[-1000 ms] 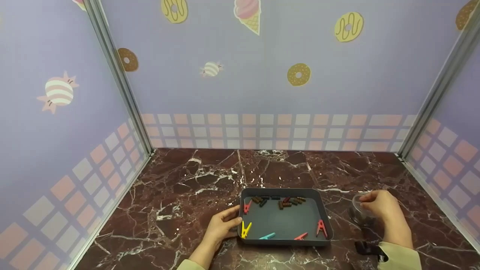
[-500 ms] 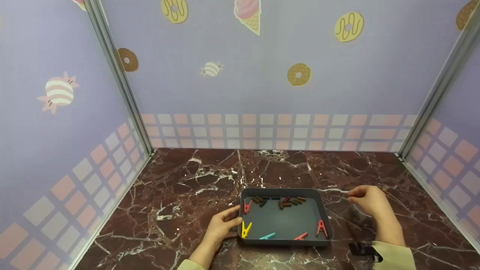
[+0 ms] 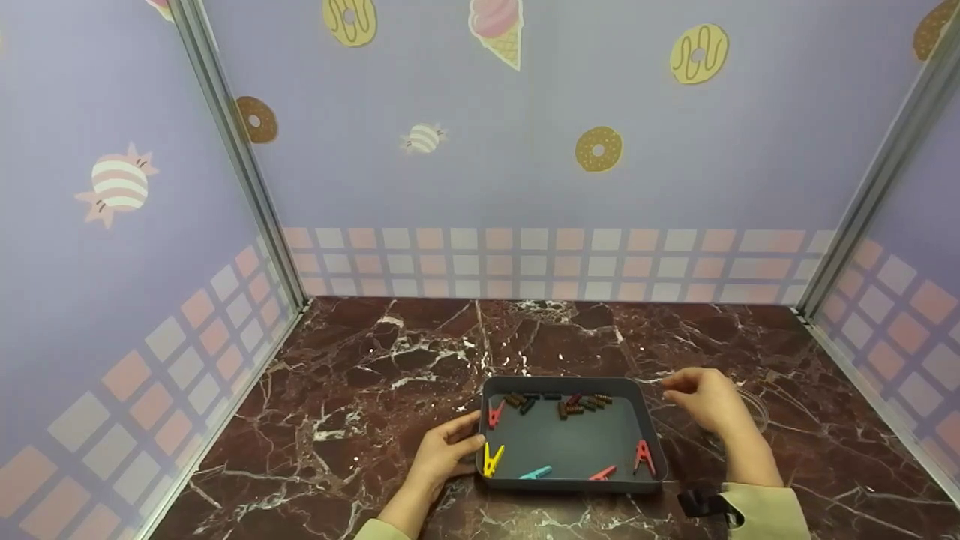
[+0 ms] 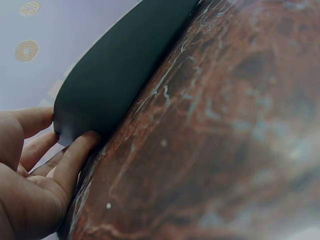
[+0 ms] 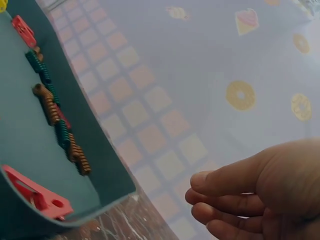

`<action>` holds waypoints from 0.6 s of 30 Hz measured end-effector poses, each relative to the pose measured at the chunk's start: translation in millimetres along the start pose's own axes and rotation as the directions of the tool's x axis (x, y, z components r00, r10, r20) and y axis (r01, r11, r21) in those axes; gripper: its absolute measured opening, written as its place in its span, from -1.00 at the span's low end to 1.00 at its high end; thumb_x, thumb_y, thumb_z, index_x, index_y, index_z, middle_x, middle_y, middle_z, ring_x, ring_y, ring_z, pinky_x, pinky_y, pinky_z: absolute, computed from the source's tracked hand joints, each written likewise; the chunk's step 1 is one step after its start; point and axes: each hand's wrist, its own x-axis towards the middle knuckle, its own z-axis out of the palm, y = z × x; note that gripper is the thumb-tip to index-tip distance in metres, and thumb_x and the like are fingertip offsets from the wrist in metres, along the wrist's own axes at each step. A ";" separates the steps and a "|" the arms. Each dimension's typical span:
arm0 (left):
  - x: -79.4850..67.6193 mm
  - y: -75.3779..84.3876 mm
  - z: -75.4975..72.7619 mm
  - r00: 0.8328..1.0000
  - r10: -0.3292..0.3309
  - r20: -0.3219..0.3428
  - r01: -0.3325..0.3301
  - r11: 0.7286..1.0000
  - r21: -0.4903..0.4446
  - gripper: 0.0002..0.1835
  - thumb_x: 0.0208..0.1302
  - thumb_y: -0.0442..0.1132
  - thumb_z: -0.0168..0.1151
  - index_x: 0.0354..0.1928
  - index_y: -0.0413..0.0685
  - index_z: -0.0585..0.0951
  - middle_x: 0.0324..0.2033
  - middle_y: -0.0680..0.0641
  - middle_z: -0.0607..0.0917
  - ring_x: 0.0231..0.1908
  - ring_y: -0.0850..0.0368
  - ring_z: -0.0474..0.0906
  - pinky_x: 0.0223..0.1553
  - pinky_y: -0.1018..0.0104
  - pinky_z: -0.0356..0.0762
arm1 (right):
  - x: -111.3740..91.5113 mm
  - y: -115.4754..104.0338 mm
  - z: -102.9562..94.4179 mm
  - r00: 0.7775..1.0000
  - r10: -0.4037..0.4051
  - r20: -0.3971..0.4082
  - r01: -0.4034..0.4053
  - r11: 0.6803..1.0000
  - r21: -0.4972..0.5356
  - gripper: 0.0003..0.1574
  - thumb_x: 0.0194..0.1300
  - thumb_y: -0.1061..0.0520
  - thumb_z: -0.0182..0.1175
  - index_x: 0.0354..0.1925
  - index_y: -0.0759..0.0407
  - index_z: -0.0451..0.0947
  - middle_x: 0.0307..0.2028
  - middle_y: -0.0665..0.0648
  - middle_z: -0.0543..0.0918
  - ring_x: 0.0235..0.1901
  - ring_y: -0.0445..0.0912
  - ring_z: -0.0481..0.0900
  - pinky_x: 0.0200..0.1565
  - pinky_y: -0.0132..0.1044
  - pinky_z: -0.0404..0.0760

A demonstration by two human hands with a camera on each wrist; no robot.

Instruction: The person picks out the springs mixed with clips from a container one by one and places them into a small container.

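Observation:
A dark grey rectangular tray (image 3: 570,484) stands on the table in the head view. My left hand (image 3: 442,450) touches its left wall, thumb by the rim; the left wrist view shows those fingers (image 4: 77,155) against the outside near a corner. To the right of the tray my right hand (image 3: 709,401) hovers, thumb and fingers loosely bent, with nothing visible between them in the right wrist view. Behind that hand a clear round container (image 3: 757,411) shows partly. Inside the tray lie small ridged tube-shaped pieces (image 5: 50,107) in brown, green and red, along the far wall.
Clothespegs lie around the tray's inside: a yellow peg (image 3: 491,459) and a red peg (image 3: 495,414) at left, a blue peg (image 3: 535,472) and another red peg (image 3: 602,473) in front, a third red peg (image 3: 643,456) at right. Patterned panels (image 3: 525,187) enclose the marble table (image 3: 360,420).
My right hand has moved left, from over the clear container toward the tray's right side. The left hand and the tray have stayed where they were.

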 end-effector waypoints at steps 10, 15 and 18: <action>-0.8 2.6 -0.8 0.999 -0.043 0.006 0.043 0.999 -0.007 -0.43 0.34 -0.30 0.36 0.37 -0.27 0.51 0.34 -0.48 0.49 0.32 -0.34 0.49 0.06 0.00 0.75 | 5.6 -13.5 21.7 1.000 -0.014 -0.004 0.014 0.999 0.041 -0.78 0.36 0.26 0.31 -0.05 0.31 0.73 -0.15 0.31 0.79 -0.17 0.13 0.74 -0.16 0.03 0.72; -2.9 4.0 -0.8 0.995 -0.096 0.040 0.100 0.991 -0.088 -0.41 0.39 -0.33 0.32 0.42 -0.27 0.46 0.43 -0.56 0.31 0.31 -0.35 0.50 -0.09 -0.02 0.80 | 7.5 -18.6 33.4 1.000 -0.028 -0.013 0.029 0.999 0.039 -0.78 0.35 0.28 0.31 -0.05 0.31 0.72 -0.17 0.28 0.79 -0.19 0.10 0.74 -0.18 -0.02 0.73; -2.8 3.4 -0.8 0.995 -0.096 0.037 0.099 0.991 -0.091 -0.41 0.38 -0.34 0.32 0.42 -0.28 0.46 0.42 -0.56 0.32 0.31 -0.34 0.51 -0.11 -0.01 0.81 | 8.5 -22.1 41.9 0.999 -0.046 -0.028 0.047 0.998 0.038 -0.79 0.34 0.30 0.32 -0.06 0.29 0.73 -0.17 0.26 0.80 -0.17 0.11 0.74 -0.15 0.00 0.73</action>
